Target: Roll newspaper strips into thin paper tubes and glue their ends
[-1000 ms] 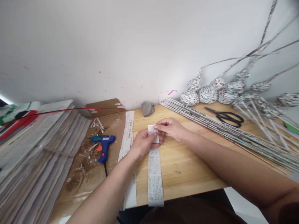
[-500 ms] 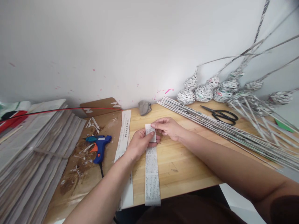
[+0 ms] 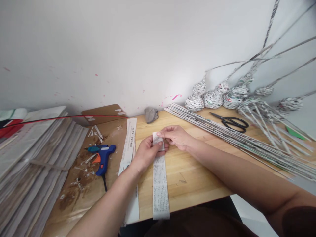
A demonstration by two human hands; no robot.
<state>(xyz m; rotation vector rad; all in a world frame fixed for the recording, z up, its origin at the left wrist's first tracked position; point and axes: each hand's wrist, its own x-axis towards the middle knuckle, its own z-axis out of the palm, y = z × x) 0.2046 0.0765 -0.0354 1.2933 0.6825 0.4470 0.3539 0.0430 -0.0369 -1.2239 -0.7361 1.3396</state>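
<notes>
A long printed paper strip [image 3: 160, 187] runs from between my hands down past the table's front edge. My left hand [image 3: 148, 152] holds it near its top, thumb on the printed face and fingers behind. At the strip's upper end, my right hand [image 3: 174, 136] pinches the corner between thumb and forefinger. More paper strips [image 3: 128, 141] lie left of my left hand, partly under my forearm.
A blue glue gun [image 3: 104, 158] lies on stained cardboard [image 3: 74, 210] beside stacked newspapers [image 3: 29, 171]. A grey lump [image 3: 151, 115] sits near the wall. Rolled paper sticks [image 3: 222, 133], black scissors [image 3: 232, 122] and woven gourd shapes [image 3: 212, 98] are at the right.
The view has shifted slightly, so the surroundings appear a little further left. Both hands keep nearly the same hold on the strip.
</notes>
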